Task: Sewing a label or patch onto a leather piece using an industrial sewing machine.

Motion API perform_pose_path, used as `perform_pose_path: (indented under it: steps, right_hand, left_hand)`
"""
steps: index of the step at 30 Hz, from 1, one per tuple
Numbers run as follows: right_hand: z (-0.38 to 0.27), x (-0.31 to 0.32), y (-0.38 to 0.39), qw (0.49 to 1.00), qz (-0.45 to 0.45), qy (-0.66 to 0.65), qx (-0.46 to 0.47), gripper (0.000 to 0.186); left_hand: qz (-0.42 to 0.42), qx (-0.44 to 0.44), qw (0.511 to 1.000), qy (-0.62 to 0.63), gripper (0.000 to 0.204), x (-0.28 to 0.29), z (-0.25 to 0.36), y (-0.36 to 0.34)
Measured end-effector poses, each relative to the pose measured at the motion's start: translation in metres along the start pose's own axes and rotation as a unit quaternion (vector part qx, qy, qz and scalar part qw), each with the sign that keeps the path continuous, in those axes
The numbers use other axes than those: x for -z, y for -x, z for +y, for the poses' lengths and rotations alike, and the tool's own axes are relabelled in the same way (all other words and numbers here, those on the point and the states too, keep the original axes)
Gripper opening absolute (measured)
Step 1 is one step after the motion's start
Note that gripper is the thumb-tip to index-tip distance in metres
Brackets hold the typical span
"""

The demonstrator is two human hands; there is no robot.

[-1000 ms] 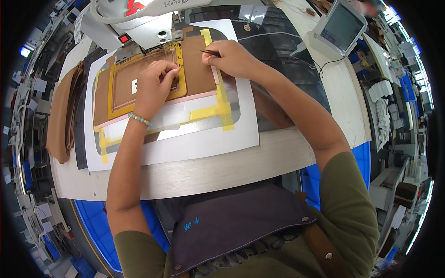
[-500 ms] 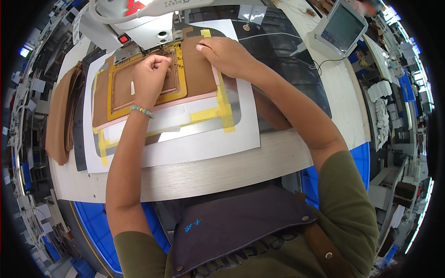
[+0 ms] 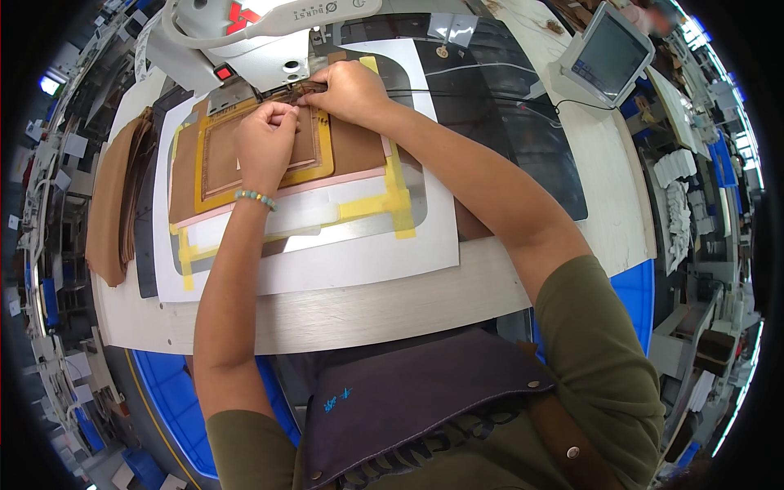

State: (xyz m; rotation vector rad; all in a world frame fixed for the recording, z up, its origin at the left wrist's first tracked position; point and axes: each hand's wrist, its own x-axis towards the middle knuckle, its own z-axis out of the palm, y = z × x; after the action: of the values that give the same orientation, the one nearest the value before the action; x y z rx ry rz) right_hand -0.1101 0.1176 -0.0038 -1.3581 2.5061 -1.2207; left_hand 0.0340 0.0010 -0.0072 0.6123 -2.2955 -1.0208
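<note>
Material (image 3: 358, 151), brown, lies under a yellow frame (image 3: 327, 155); left hand (image 3: 265, 143) pinched together (on anything, cannot tell), right hand (image 3: 347, 91) clamped on a dark tool (image 3: 309, 86)

Olive short sleeves (image 3: 600, 327) — dark apron (image 3: 425, 408), metal studs (image 3: 572, 452), brown strap (image 3: 555, 425) — beaded bracelet (image 3: 256, 197).

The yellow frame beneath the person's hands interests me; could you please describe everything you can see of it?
The yellow frame is a flat, roughly rectangular border with rounded lower corners, apparently stiff plastic, with dark markings on its right side. A thinner reddish-brown border runs inside its opening. It lies flat on the brown sheet, its far edge near the white machine head. The left hand covers part of it; whether either hand touches it is unclear.
</note>
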Motion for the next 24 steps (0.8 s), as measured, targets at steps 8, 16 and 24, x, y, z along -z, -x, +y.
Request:
perform_pose_path:
  steps: [8,16,24]
  right_hand:
    - [0.016,0.020,0.005,0.997,0.046,0.041,0.052,0.020]
    - [0.092,0.156,0.019,0.957,0.101,0.261,-0.076,0.044]
    - [0.187,0.213,0.062,0.872,0.061,0.441,-0.202,0.055]
  left_hand:
    - [0.015,0.024,0.998,0.049,0.017,-0.013,-0.008,-0.005]
    - [0.061,0.047,0.997,0.018,0.020,-0.030,0.006,-0.009]
    - [0.096,0.065,0.993,0.018,0.022,-0.041,0.005,-0.015]
